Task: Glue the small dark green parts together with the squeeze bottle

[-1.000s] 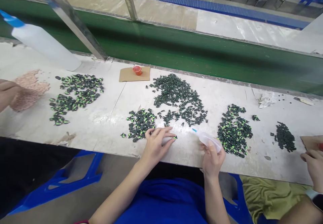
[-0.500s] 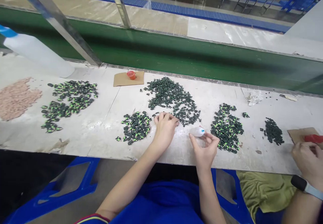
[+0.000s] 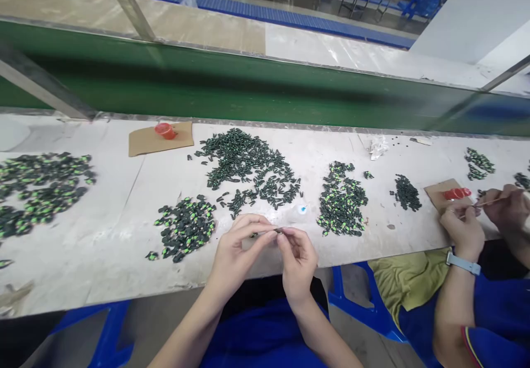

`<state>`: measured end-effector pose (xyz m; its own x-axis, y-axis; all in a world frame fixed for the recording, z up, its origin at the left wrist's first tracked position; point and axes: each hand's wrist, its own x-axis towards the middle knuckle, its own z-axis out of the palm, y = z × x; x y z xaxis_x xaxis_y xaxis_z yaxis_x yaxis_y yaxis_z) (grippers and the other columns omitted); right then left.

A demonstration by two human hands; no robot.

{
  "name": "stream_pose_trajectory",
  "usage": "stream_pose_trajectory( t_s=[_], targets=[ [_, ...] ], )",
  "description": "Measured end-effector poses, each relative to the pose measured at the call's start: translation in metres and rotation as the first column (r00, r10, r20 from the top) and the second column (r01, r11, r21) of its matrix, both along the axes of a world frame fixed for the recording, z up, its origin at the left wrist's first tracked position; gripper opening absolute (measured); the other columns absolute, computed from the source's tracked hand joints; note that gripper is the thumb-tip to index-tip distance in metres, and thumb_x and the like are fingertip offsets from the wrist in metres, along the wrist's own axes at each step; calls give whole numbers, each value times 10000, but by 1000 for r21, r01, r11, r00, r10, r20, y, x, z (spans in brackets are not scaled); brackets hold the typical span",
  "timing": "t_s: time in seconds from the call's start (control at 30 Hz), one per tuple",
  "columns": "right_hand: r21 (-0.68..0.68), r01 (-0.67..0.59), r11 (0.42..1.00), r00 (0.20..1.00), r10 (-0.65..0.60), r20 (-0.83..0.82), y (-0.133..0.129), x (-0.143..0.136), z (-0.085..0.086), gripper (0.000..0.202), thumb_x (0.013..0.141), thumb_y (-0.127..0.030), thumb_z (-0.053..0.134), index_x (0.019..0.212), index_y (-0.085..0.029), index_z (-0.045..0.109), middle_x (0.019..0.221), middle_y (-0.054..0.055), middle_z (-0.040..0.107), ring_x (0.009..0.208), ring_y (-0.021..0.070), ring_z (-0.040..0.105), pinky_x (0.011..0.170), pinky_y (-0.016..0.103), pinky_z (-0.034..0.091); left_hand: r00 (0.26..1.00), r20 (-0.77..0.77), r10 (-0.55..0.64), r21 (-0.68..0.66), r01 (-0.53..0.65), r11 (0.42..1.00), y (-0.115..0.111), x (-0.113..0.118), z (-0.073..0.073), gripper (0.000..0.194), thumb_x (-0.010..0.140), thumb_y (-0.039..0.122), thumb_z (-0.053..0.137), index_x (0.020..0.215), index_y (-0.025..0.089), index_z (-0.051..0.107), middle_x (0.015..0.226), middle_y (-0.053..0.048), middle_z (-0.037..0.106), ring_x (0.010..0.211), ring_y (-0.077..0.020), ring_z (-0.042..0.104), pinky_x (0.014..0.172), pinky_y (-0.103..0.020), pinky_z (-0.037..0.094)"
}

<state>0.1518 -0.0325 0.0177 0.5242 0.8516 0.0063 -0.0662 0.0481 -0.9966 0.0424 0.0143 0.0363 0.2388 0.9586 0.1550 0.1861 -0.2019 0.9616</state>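
My left hand (image 3: 244, 245) and my right hand (image 3: 297, 255) meet over the near part of the table, fingertips pinched together. Between them is a small dark piece (image 3: 278, 230), mostly hidden by the fingers. Just beyond lies a small white bottle with a blue tip (image 3: 297, 211), touched by neither hand. A pile of small dark green, elongated pieces (image 3: 244, 161) spreads past my hands. To the left sits a pile of black and bright-green pieces (image 3: 186, 227), and a similar black-and-green pile (image 3: 343, 202) lies to the right.
A red cup (image 3: 165, 131) stands on cardboard (image 3: 141, 141) at the back left. Another black-and-green pile (image 3: 45, 185) lies far left. At right, a co-worker's hands (image 3: 464, 227) work near red containers (image 3: 456, 193). Crumpled white tissue (image 3: 377, 147) lies near the green barrier (image 3: 248, 92).
My right hand has let go of the white bottle, which now lies on the table. Both hands have come together at a small dark piece. The view has swung right.
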Motion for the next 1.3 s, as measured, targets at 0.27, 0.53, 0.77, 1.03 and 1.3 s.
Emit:
stream_pose_trajectory(
  t_s=[0.27, 0.53, 0.77, 1.03, 1.3],
  targets=[
    [-8, -94, 996, 996, 94, 2, 5, -6, 2, 139, 825, -318, 648, 821, -197, 717, 808, 40, 727, 760, 175, 695, 697, 283, 584, 963, -248, 108, 175, -65, 982, -10, -19, -16, 162, 877, 356, 582, 935, 290, 719, 920, -33, 679, 899, -216, 612, 810, -364, 466],
    [-60, -139, 988, 970, 148, 193, 3, -7, -4, 161, 843, -249, 611, 906, -189, 747, 843, 71, 732, 800, 181, 694, 709, 269, 573, 724, -593, 353, 439, -76, 895, -21, -27, -42, 289, 919, 398, 466, 957, 246, 709, 903, -80, 670, 815, -249, 582, 665, -349, 350],
    [-57, -101, 993, 960, 112, 255, 0, -11, -4, 148, 838, -261, 600, 862, -182, 724, 823, 69, 721, 771, 176, 687, 706, 273, 576, 834, -493, 247, 405, -32, 914, -15, -31, -43, 336, 933, 432, 427, 868, 232, 690, 858, -58, 705, 785, -235, 619, 670, -342, 412],
    [-145, -193, 971, 981, 186, -57, 3, -7, 7, 148, 784, -320, 672, 816, -178, 703, 787, 47, 756, 734, 179, 727, 712, 279, 601, 973, -192, 129, 215, -86, 973, -14, -22, -16, 123, 876, 262, 566, 881, 217, 680, 832, -22, 714, 774, -171, 666, 726, -277, 531],
    [-91, -193, 977, 980, 187, -70, 6, -2, 12, 161, 769, -338, 704, 783, -178, 716, 773, 49, 756, 733, 188, 720, 699, 299, 604, 990, -69, 123, 107, -115, 988, -14, -18, 1, 129, 856, 210, 597, 891, 228, 720, 804, -23, 721, 759, -159, 657, 707, -259, 549]
  ],
)
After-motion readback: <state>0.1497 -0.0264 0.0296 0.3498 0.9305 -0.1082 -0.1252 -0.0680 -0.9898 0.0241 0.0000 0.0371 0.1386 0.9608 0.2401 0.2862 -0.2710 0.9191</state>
